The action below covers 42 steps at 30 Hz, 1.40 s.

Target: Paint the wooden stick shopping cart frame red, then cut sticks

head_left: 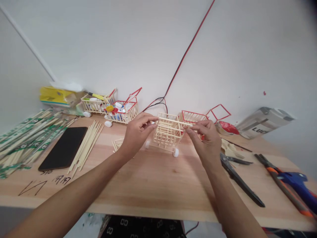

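My left hand [137, 132] pinches the left end of a thin wooden stick [175, 122] between thumb and fingertips. The stick's right end is pinched in my right hand [204, 140]. It spans level across the top of a small cart [166, 137] built of wooden sticks; whether it touches the cart I cannot tell. White round wheels [175, 152] are fitted at the cart's base. Just behind and to the right, partly covered by my right hand, is another stick cart with a red-painted rim [194, 115].
Two filled stick carts [123, 114] stand at the back left. Bare sticks [86, 147], a black phone [64, 148] and wrapped chopsticks [29, 138] lie left. To the right are cutters [240, 178], a blue-handled tool [294, 180], a red paint tub [227, 128] and a pouch [262, 124].
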{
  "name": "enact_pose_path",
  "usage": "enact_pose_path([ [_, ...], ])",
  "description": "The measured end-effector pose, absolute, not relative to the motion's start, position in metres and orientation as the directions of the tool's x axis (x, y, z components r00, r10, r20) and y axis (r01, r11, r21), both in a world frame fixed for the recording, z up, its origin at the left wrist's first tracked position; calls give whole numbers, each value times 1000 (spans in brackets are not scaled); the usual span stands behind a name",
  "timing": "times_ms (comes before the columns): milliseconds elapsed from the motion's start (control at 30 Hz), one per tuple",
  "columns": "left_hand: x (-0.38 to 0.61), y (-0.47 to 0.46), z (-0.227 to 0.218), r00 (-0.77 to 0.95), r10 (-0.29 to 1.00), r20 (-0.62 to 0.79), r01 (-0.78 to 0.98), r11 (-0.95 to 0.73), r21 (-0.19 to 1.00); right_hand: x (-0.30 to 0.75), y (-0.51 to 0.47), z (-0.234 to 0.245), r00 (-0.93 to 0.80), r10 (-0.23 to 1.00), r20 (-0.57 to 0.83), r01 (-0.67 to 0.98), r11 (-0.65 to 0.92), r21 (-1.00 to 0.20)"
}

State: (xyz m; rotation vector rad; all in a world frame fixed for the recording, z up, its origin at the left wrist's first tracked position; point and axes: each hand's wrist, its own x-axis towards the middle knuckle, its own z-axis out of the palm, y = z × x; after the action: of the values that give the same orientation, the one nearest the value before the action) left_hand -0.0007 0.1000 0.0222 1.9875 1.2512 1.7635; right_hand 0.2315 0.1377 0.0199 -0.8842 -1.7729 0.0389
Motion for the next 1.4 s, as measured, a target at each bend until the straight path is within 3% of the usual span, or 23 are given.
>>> enact_pose_path([
  [200,4,103,30,-104,662,743,424,-646,635,231,137,21,-122,569,813,551,720,-422],
  [667,6,103,37,-3,597,802,596,-643,481,229,129,31,-206,460,864,582,767,-270],
  [1400,4,103,26,-54,610,791,530,-654,540,229,127,28,-188,464,866,613,744,-266],
])
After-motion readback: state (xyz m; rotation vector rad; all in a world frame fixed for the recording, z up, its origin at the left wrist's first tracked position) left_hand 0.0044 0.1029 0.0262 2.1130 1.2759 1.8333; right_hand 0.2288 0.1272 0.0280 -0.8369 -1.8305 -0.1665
